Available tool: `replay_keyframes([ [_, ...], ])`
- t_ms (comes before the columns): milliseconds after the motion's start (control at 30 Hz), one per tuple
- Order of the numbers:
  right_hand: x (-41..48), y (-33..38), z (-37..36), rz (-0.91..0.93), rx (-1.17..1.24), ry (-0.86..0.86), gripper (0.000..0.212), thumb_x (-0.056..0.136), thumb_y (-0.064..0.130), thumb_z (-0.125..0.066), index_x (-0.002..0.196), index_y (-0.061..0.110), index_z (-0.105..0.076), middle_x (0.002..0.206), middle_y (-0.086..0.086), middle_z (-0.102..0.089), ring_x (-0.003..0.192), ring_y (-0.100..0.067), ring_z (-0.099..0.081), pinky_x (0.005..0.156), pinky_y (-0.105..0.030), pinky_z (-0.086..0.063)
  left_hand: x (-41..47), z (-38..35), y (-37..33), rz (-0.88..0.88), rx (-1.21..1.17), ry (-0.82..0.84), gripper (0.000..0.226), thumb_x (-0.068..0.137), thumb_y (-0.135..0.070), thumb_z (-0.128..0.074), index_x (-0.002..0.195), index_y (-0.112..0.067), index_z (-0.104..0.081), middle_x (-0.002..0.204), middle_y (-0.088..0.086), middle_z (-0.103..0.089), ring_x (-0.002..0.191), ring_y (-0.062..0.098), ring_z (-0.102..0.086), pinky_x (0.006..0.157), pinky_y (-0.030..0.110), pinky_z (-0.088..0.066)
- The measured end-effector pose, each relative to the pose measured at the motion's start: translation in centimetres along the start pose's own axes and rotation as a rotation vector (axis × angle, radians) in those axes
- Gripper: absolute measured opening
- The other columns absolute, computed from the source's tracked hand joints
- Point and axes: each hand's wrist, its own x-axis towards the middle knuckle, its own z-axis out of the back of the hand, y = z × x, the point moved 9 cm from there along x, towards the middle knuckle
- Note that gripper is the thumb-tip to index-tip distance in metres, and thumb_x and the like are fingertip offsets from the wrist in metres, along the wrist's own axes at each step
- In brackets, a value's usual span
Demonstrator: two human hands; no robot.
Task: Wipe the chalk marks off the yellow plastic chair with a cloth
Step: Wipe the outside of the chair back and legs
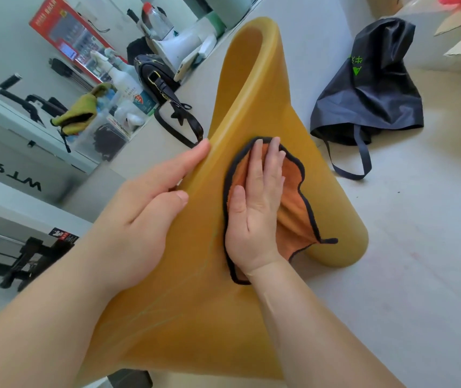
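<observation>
The yellow plastic chair (263,102) fills the middle of the head view, its curved surface running from the far top down to the near edge. An orange cloth with a black hem (293,203) lies flat on the chair's middle. My right hand (257,211) presses palm-down on the cloth, fingers together and pointing away. My left hand (145,205) grips the chair's left rim, thumb on the top face and fingers over the edge. Faint pale chalk lines (195,281) run along the chair's surface below and left of the cloth.
A dark blue bag (369,88) with a long strap lies on the pale floor to the right. At the left are a black handbag (159,82), spray bottles, a yellow-green rag (78,113) and a red box. Cardboard sits at the top right.
</observation>
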Motion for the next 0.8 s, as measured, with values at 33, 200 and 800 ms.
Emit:
replay_keyframes([
  [33, -0.5, 0.8, -0.3, -0.002, 0.010, -0.026, 0.060, 0.105, 0.059, -0.016, 0.160, 0.037, -0.004, 0.172, 0.002, 0.005, 0.158, -0.019, 0.010, 0.125, -0.057, 0.005, -0.1, 0.0, 0.0, -0.009, -0.003, 0.000, 0.060, 0.089, -0.025, -0.036, 0.141, -0.054, -0.046, 0.135, -0.046, -0.046, 0.126, -0.020, -0.042, 0.101, 0.010, -0.038],
  [200, -6.4, 0.4, -2.2, -0.095, 0.001, -0.052, 0.054, 0.104, 0.063, -0.012, 0.155, 0.057, 0.002, 0.171, 0.010, 0.010, 0.158, -0.017, 0.012, 0.125, -0.056, 0.005, 0.1, 0.0, 0.1, -0.013, 0.028, 0.043, 0.056, 0.103, -0.013, -0.039, 0.146, -0.047, -0.043, 0.147, -0.029, -0.046, 0.130, -0.016, -0.041, 0.110, 0.011, -0.033],
  [800, -2.7, -5.2, -0.2, -0.233, 0.036, -0.053, 0.050, 0.099, 0.059, -0.021, 0.146, 0.060, -0.003, 0.167, 0.019, 0.008, 0.157, -0.013, 0.009, 0.127, -0.051, 0.002, 0.1, 0.1, 0.2, -0.069, 0.092, -0.006, 0.057, 0.104, -0.012, -0.040, 0.145, -0.051, -0.043, 0.143, -0.034, -0.043, 0.115, -0.030, -0.038, 0.093, -0.002, -0.029],
])
